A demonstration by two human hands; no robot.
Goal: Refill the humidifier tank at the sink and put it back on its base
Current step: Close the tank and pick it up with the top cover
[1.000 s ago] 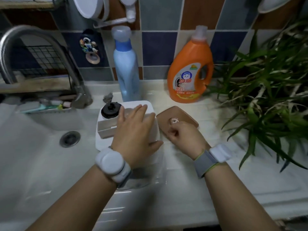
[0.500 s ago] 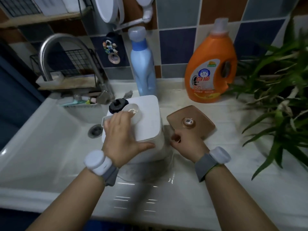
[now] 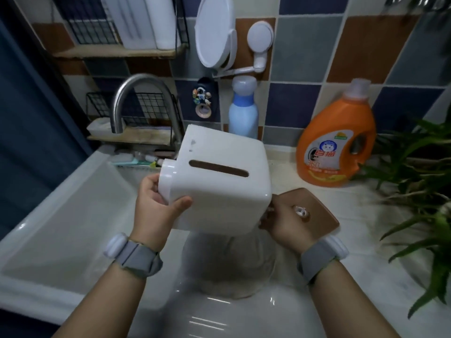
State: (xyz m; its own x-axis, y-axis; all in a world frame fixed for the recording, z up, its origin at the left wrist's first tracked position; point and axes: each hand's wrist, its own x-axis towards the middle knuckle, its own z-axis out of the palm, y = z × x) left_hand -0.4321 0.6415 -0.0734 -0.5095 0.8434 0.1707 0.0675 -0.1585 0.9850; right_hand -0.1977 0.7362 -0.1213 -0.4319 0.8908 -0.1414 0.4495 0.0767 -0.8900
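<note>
Both hands, left hand [image 3: 156, 203] and right hand [image 3: 280, 222], clamp fingers round the tank [image 3: 219, 181] (tilted, off the counter), probably to steady its weight.

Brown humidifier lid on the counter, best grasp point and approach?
Judging by its pose, take the brown lid by its far-right edge, coming from above and the right. It lies flat on the counter, so pinch the rim; the small central knob is an alternative from straight above. Its near-left corner is crowded by the right hand and the white tank.

Two bottles [image 3: 243, 109] [image 3: 335, 140], one tank [image 3: 219, 179]
</note>
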